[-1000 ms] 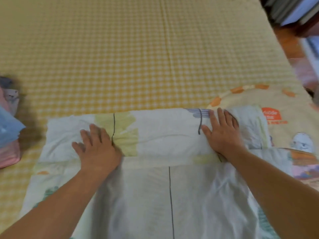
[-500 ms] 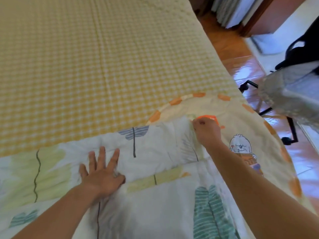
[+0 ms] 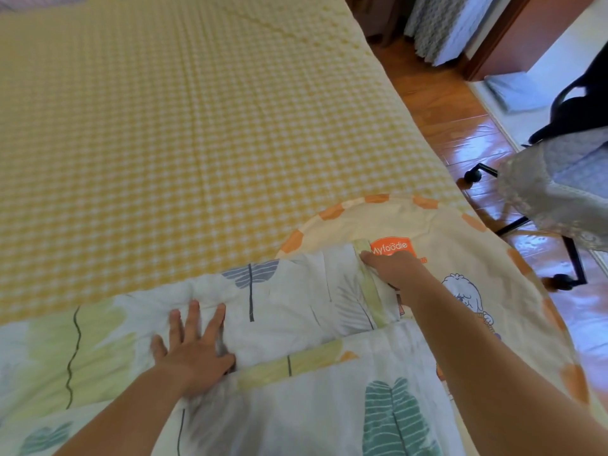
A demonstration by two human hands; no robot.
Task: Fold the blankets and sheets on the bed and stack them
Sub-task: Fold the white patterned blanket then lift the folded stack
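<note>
A white blanket [image 3: 296, 297] printed with green and grey leaves lies across the near part of the bed, its far portion folded over. My left hand [image 3: 190, 347] presses flat on the folded layer with fingers spread. My right hand [image 3: 393, 266] has curled fingers and pinches the blanket's pale green border strip at its right end. Beneath that end lies a cream blanket [image 3: 460, 258] with an orange-patched rounded edge, an orange label and a cartoon print.
The bed [image 3: 197, 126] has a yellow checked cover stretching away from me. Its right edge drops to a glossy wooden floor [image 3: 454, 126]. An office chair [image 3: 559, 179] with a grey cover stands close to the bed's right side.
The view swung right along the blanket. My right hand went from lying flat to pinching the border at the blanket's right end. My left hand stayed flat, now further right.
</note>
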